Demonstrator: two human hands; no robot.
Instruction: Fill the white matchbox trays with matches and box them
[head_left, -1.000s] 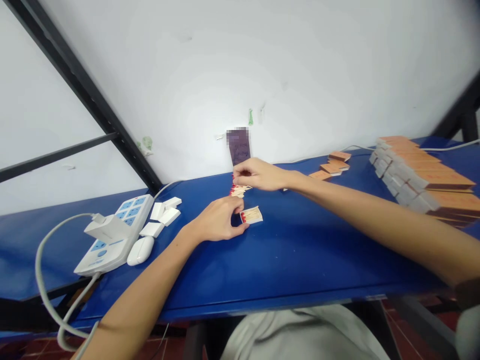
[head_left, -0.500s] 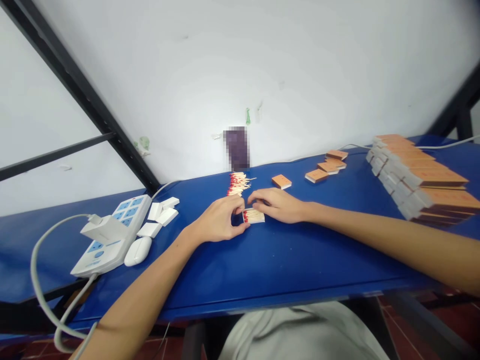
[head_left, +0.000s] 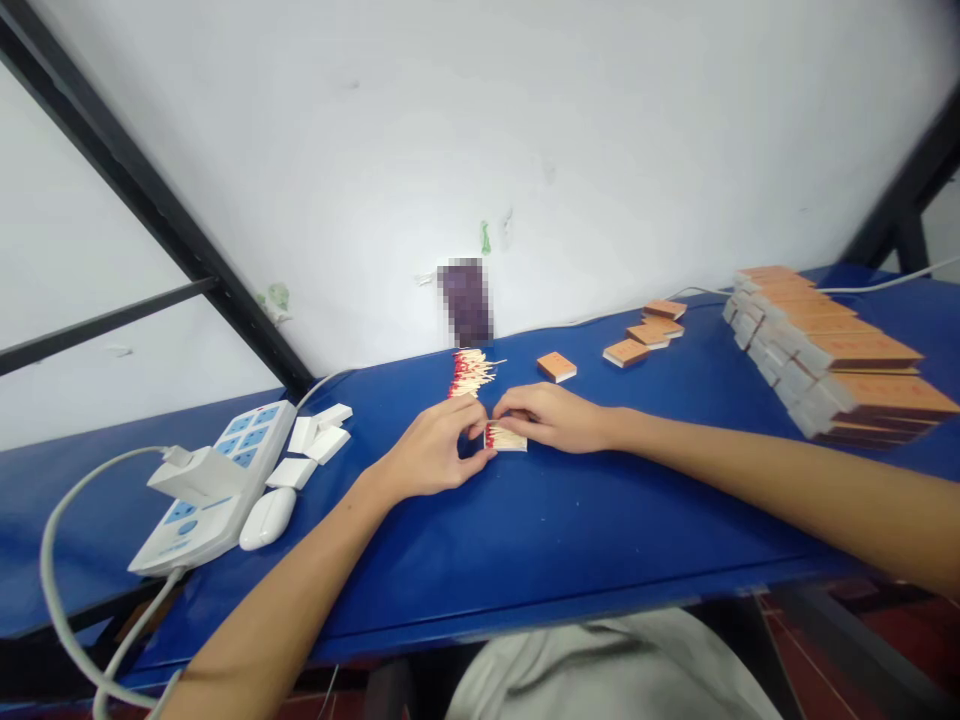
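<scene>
Two hands (head_left: 439,447), one filled tray (head_left: 510,446), one power strip (head_left: 244,440)

the right hand (head_left: 551,415) covers the far right corner of the tray (head_left: 511,449); what its fingertips touch is probably a match, though blurred. the left hand (head_left: 442,445) hides the match pile's (head_left: 471,370) near end. at twelve, a purple object (head_left: 465,300) is pixelated. toward six, grey cloth (head_left: 607,670) is cut off.

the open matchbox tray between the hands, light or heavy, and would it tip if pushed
The matchbox tray is probably light, being small and apparently thin-walled. Pushed, it would likely slide rather than tip, since it sits low on the smooth blue table. Picked up tilted, it might spill its matches, as the top is open.
</scene>
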